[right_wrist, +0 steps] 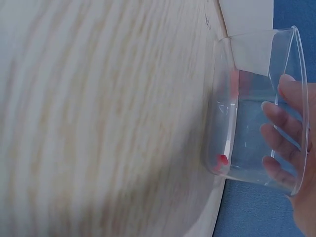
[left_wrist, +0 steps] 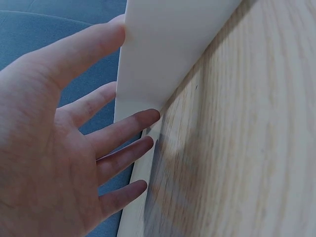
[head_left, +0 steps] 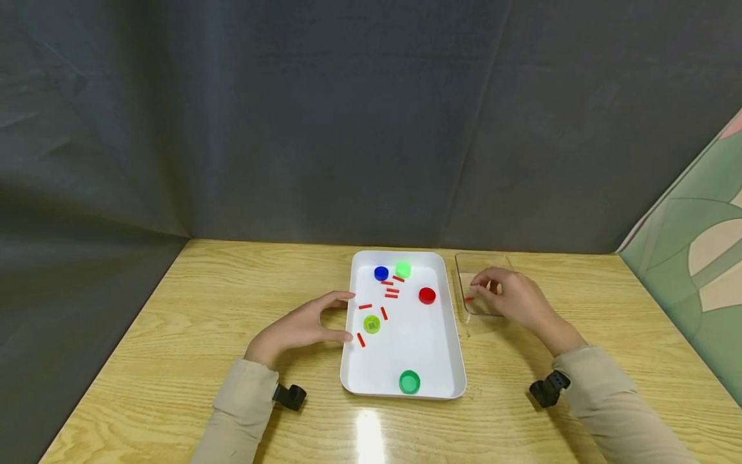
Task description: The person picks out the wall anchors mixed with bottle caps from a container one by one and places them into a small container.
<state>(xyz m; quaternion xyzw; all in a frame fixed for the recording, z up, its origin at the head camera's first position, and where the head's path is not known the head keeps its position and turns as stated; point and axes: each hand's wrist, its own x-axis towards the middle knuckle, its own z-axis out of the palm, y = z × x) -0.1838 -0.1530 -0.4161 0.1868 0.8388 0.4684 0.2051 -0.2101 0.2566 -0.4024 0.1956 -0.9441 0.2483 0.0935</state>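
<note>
My left hand point(head_left: 301, 327) is at the left side of a white tray point(head_left: 406, 348), fingers spread; in the left wrist view, thumb and fingertips rest near its outer wall point(left_wrist: 163, 44). In the tray lie several short red sticks point(head_left: 392, 290), a blue cap point(head_left: 380, 273), a red cap point(head_left: 427, 296), a dark green cap point(head_left: 409, 382), a bright green cap point(head_left: 402, 269) and a yellow-green cap point(head_left: 371, 324). My right hand point(head_left: 513, 295) reaches into a clear plastic box point(right_wrist: 247, 182), fingers loosely bent. Red pieces point(right_wrist: 223, 160) are at its bottom, apart from the fingertips.
The wooden table point(head_left: 174, 335) carries the tray and, to its right, the clear box. A dark cloth point(head_left: 359, 129) hangs behind the table's far edge. A patterned green panel point(head_left: 695, 258) stands at the right.
</note>
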